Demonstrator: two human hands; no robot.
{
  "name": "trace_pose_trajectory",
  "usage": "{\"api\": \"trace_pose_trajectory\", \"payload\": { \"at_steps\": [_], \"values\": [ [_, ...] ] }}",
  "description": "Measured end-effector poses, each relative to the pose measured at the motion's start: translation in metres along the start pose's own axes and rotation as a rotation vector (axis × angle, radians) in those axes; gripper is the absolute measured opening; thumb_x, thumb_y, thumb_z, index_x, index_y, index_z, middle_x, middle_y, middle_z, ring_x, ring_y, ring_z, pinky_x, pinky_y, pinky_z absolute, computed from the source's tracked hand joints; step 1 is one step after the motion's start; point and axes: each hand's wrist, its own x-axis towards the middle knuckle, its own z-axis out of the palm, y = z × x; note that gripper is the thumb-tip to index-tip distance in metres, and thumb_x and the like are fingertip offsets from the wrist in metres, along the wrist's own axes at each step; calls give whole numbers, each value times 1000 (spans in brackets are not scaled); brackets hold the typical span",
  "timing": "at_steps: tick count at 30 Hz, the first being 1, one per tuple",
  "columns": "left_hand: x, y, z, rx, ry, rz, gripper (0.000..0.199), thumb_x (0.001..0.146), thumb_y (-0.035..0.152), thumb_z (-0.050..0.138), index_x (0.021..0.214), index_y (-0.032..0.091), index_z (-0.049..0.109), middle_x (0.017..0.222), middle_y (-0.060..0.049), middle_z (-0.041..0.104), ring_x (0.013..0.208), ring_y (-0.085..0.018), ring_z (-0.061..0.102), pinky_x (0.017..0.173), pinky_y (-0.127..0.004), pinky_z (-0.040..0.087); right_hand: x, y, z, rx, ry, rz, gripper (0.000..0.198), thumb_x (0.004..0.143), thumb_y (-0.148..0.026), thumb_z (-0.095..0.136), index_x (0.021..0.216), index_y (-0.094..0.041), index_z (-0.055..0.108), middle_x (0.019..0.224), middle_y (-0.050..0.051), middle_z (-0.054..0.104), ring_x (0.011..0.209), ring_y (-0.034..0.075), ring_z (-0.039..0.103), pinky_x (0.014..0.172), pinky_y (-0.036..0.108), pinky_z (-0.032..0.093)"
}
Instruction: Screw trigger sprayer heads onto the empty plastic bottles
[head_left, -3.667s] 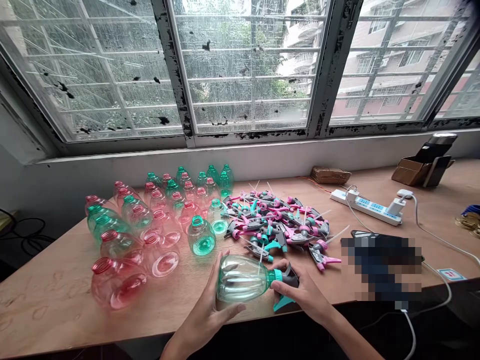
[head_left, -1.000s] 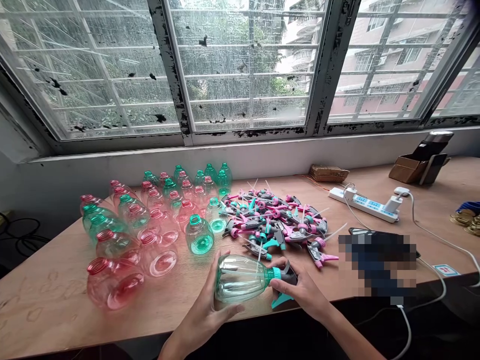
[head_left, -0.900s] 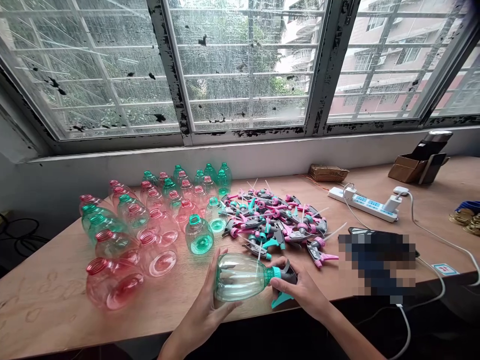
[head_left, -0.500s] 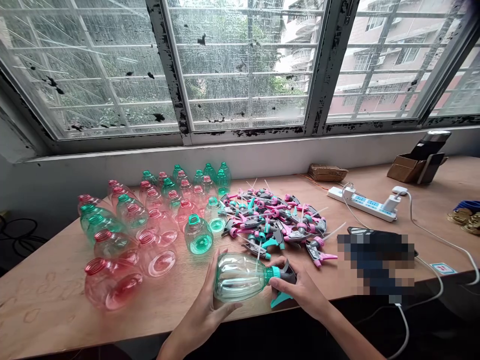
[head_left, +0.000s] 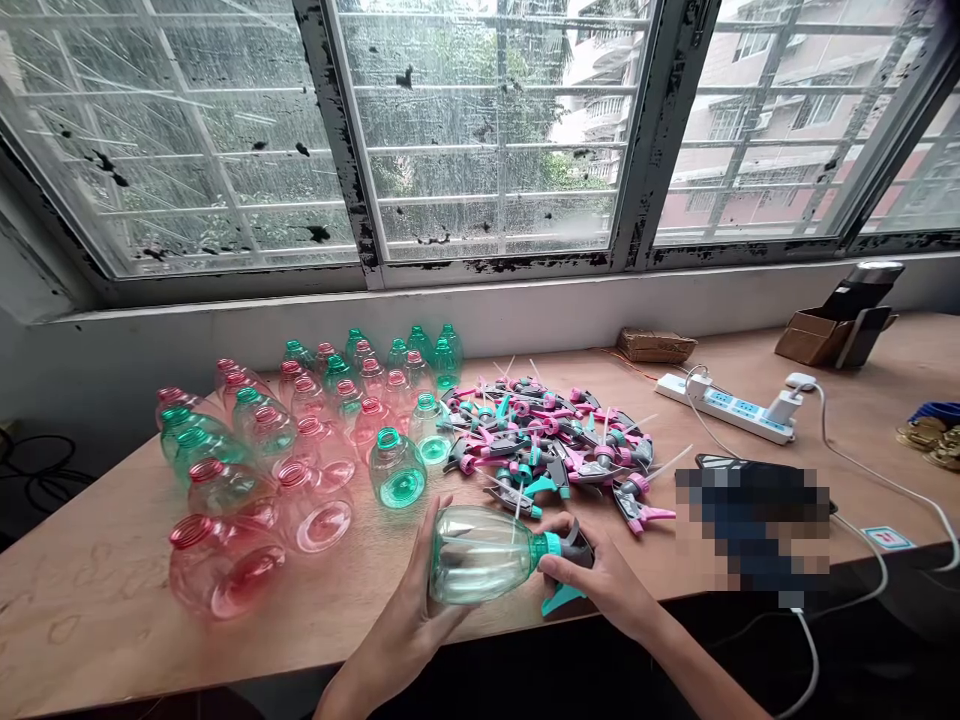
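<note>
Wide grey metal-framed window w/ flaking paint [head_left: 491, 130] spans approx. 11 to 1 (clock centred on the hands, 12 = straight ahead). Below it, long light-brown wooden desk [head_left: 112, 590]. At 10, big group of see-through red & green plastic bottles [head_left: 225, 575], standing close tog., necks open. At 1, wide pile of grey, pink & teal plastic trigger sprayers [head_left: 559, 430], tangled. Approx. 3: dark flat object [head_left: 757, 480], partly pixelated, can't tell what. At 2: white plastic power strip w/ plugs [head_left: 727, 408]; open brown cardboard box w/ dark items [head_left: 810, 340] beyond, same dir. Brown wrapped block [head_left: 656, 346] at 1, nr the wall.

Left hand [head_left: 409, 600] at 9, right hand [head_left: 604, 580] at 3. B/w them, over desk's near edge: pale-green see-through plastic bottle [head_left: 480, 560] on its side, base to 9, neck to 3. Left fingers wrap its base end. Right fingers grip the grey-and-teal plastic sprayer head [head_left: 577, 548]; its teal ring collar [head_left: 552, 545] sits at the btl neck, can't tell how tight. Teal trigger [head_left: 562, 600] points down, approx. 6.
</note>
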Motion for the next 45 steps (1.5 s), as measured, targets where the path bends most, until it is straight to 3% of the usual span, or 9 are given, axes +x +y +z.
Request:
{"api": "trace_pose_trajectory", "payload": {
  "at_steps": [3, 10, 13, 16, 22, 29, 39, 42, 45],
  "values": [
    [0, 2, 1, -30, -19, 15, 86, 100, 38, 56, 159, 44, -7, 172, -5, 11, 146, -32, 41, 121, -49, 33, -1, 0, 0, 2, -3, 2, 39, 82, -47, 81, 103, -18, 63, 67, -2, 68, 61, 18, 68, 62, 31, 59],
    [-1, 2, -1, 8, -34, -20, 101, 93, 37, 69, 160, 41, -7, 173, -3, 8, 155, -33, 19, 126, -51, 18, -1, 0, 0, -7, 5, -2, 39, 82, -47, 81, 102, -18, 63, 66, -2, 68, 61, 18, 68, 63, 31, 59],
    [0, 0, 0, -1, -6, -4, 92, 96, 35, 64, 160, 43, -1, 172, -4, 8, 154, -34, 24, 124, -52, 26, -1, 0, 0, -7, 5, 0, 39, 82, -47, 80, 103, -19, 63, 66, -2, 68, 61, 18, 68, 62, 31, 60],
    [0, 0, 0, -22, 22, -8, 85, 99, 33, 59, 159, 45, 1, 171, -4, 17, 150, -35, 33, 120, -53, 33, -1, 0, 0, -1, 6, -3, 40, 80, -48, 81, 102, -19, 64, 67, -3, 67, 61, 18, 68, 61, 31, 60],
    [0, 6, -2, -49, -43, -53, 104, 91, 39, 70, 160, 37, -8, 163, -8, 37, 147, -34, 39, 122, -53, 31, 0, -1, 0, 4, 7, -5, 39, 81, -45, 82, 102, -18, 64, 69, -2, 67, 61, 16, 67, 63, 29, 60],
    [-1, -1, -2, 8, -8, 8, 86, 98, 38, 59, 158, 47, -2, 172, 0, 13, 153, -31, 28, 124, -50, 26, 0, 1, 0, 12, 7, -14, 37, 82, -43, 81, 103, -18, 64, 70, -3, 66, 61, 15, 67, 61, 27, 59],
    [0, 1, -1, -88, -53, -60, 104, 91, 39, 71, 160, 36, -7, 166, -8, 31, 151, -34, 31, 124, -50, 28, 0, 5, -1, -1, 8, -24, 38, 82, -43, 82, 103, -17, 64, 72, -1, 67, 62, 16, 68, 61, 28, 59],
    [0, 0, 0, -68, -4, -22, 96, 92, 38, 69, 160, 41, 1, 171, -5, 15, 153, -34, 28, 122, -50, 30, 0, 4, -1, -4, 11, -19, 38, 83, -44, 81, 103, -17, 64, 70, -1, 66, 62, 17, 67, 60, 29, 59],
    [-1, -3, 0, -65, 8, 5, 85, 98, 37, 60, 158, 48, 0, 172, -4, 11, 144, -33, 44, 116, -49, 40, 0, 4, 0, -7, 9, -17, 39, 82, -44, 81, 103, -17, 64, 70, -1, 66, 62, 17, 67, 59, 29, 59]
  ]
}}
